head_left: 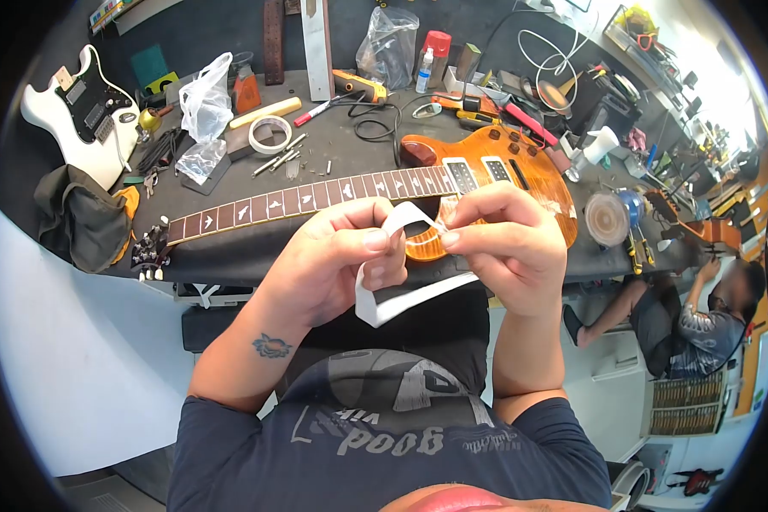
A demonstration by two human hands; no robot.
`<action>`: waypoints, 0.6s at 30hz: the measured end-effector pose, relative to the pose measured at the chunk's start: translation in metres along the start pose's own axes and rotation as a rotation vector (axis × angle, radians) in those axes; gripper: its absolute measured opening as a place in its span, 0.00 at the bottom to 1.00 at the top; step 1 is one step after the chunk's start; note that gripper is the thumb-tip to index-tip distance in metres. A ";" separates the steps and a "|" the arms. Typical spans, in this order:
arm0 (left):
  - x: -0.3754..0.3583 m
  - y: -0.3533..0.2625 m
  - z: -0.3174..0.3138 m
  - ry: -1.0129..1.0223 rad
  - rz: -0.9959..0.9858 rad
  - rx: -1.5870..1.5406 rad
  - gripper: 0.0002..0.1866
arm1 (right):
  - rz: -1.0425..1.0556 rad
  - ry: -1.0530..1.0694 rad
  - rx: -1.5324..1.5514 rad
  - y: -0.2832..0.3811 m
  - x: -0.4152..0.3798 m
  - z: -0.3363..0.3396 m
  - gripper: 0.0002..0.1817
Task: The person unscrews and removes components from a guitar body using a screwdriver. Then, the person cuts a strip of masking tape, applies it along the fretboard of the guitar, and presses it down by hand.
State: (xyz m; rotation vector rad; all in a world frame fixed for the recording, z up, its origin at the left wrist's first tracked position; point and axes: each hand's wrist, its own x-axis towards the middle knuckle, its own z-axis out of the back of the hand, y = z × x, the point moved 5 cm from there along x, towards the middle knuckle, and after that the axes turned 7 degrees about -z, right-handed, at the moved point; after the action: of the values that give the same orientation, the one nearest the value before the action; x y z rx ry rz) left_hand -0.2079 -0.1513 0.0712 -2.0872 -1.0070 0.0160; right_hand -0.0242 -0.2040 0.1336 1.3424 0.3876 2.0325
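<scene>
Between my two hands a long white strip (pixel 418 299), tape or paper by its look, is bent into a loop. My left hand (pixel 337 252) pinches it between thumb and curled fingers. At its other end my right hand (pixel 512 243) grips the strip with thumb and fingertips. Just beyond both hands lies an orange-brown electric guitar (pixel 546 192), its dark neck (pixel 307 196) with bird-shaped inlays reaching left to the headstock (pixel 151 249). My hands cover part of the guitar's body.
A roll of tape (pixel 270 135), metal rods (pixel 288 154) and a red marker (pixel 311 114) lie behind the neck on the dark workbench (pixel 337 141). A white guitar body (pixel 85 119) stands at left. A seated person (pixel 700 324) is at far right.
</scene>
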 end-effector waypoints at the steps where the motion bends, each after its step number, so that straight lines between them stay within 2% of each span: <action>1: -0.001 0.001 -0.001 0.010 0.007 -0.008 0.11 | 0.049 -0.022 -0.039 0.001 0.001 -0.001 0.17; 5: -0.006 0.000 0.000 0.009 0.059 0.096 0.12 | 0.081 0.007 -0.163 0.007 0.000 0.000 0.14; 8: -0.007 -0.002 0.001 -0.028 0.024 0.191 0.11 | 0.082 -0.019 -0.205 0.009 -0.003 0.001 0.14; 10: -0.006 -0.003 0.000 -0.026 0.026 0.142 0.10 | 0.099 -0.048 -0.270 0.006 -0.008 0.000 0.14; 13: -0.007 -0.004 -0.004 -0.027 0.052 0.095 0.09 | 0.148 -0.108 -0.196 0.011 -0.018 -0.008 0.16; 18: -0.005 -0.001 -0.008 -0.067 0.096 0.078 0.09 | 0.301 -0.069 -0.261 0.021 -0.027 -0.022 0.22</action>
State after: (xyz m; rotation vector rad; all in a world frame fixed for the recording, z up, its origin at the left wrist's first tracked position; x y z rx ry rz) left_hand -0.2096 -0.1598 0.0760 -2.0730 -0.9307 0.1727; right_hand -0.0449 -0.2350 0.1176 1.3648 -0.1169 2.1791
